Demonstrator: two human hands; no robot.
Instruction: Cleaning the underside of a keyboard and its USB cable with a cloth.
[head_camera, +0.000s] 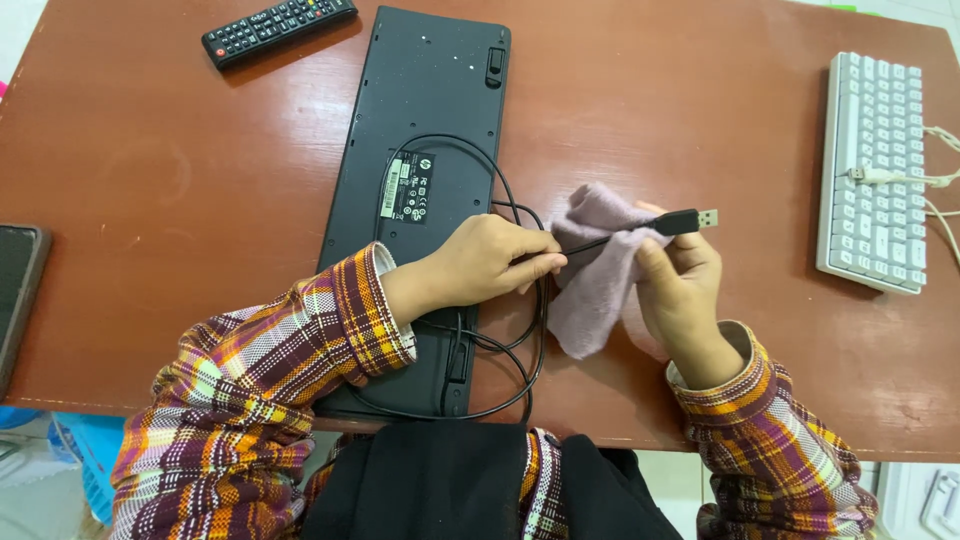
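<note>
A black keyboard (425, 110) lies face down on the brown table (680, 90), its black cable (505, 190) looped over its back. My left hand (485, 265) pinches the cable just left of a pale mauve cloth (595, 285). My right hand (680, 290) holds the cloth wrapped around the cable near its end. The plug (690, 220) sticks out to the right, past my fingers. Both sleeves are plaid.
A black remote control (278, 28) lies at the table's far left. A white keyboard (875, 170) with a pale cable stands at the right edge. A dark flat device (18, 290) sits at the left edge. The table's near edge runs just before my body.
</note>
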